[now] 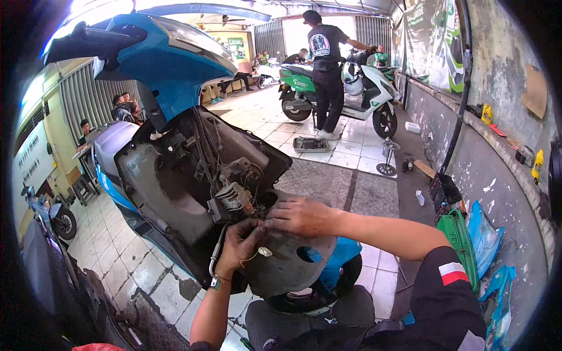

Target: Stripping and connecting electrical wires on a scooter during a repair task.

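A scooter with its front inside laid bare stands before me, its blue headlight cowl (170, 64) up at the left. My left hand (240, 243) is closed in a pinch just below a boxy metal part (233, 198) among wiring. Against its fingertips, my right hand (301, 216) is also closed, its fingers bent over the same spot. What the fingertips grip is hidden. A white connector (265, 251) dangles on a thin wire beside my left hand. Under both hands lies a dark grey plastic panel (287, 263), with a blue fender part (345, 254) at its right.
A person (326, 58) stands at a white and green scooter (357, 88) farther off. A tray (311, 144) sits on the tiles. Along the right wall lie a green toolbox (458, 240) and blue plastic bags (485, 234). Yellow bottles (537, 164) stand on the ledge.
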Demonstrator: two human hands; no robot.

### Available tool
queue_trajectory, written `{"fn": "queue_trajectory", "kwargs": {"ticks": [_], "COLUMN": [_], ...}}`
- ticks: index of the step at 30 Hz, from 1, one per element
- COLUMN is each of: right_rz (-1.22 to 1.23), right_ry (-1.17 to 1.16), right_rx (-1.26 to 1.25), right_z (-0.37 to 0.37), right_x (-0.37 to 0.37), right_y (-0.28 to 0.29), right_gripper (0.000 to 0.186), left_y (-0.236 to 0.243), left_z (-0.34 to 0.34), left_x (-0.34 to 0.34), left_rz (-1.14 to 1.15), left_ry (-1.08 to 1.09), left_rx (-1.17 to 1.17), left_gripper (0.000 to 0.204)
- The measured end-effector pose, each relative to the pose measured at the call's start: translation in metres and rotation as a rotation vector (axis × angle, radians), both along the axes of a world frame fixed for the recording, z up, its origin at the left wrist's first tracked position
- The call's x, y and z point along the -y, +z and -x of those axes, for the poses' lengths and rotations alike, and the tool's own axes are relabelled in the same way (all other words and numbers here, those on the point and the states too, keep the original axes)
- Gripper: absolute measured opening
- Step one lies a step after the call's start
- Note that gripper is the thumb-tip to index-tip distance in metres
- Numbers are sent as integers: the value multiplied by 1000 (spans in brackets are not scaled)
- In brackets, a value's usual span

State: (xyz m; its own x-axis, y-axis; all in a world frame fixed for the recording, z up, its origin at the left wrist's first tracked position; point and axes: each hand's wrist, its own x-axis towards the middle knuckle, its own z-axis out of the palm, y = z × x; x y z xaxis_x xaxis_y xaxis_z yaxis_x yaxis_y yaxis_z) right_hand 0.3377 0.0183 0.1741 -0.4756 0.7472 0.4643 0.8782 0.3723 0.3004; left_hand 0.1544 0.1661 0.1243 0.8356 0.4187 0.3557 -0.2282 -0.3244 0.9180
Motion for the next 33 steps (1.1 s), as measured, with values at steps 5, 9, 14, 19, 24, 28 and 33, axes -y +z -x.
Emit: {"fn": "queue_trajectory", "kwargs": {"ticks": [5, 9, 14, 19, 24, 28, 33], "right_rz": [67, 128, 461, 723, 86, -78, -199], "right_ry": [-45, -106, -237, -353, -95, -11, 16], "right_rx": [117, -222, -1090, -1443, -496, -17, 226], "right_z": [-1, 9, 15, 12, 11, -6, -3], "right_x": [-2, -4, -5, -6, 10, 2, 1], "right_y": [11, 1, 0, 0, 4, 2, 2], "right_gripper": [25, 24, 26, 28, 31, 29, 27], "left_y": [4, -3, -15, -7, -2, 0, -1], "left_z": [-1, -4, -10, -7, -2, -4, -2], "left_x": [-5, -2, 1, 6, 3, 0, -2], "left_rz": [-15, -45, -259, -206, 18, -6, -38], "left_ry": [-79, -13, 67, 61, -2, -20, -27], "left_rx": [-32, 2, 147, 99, 5, -15, -16], "left_gripper": [19, 17, 15, 17, 17, 18, 18]}}
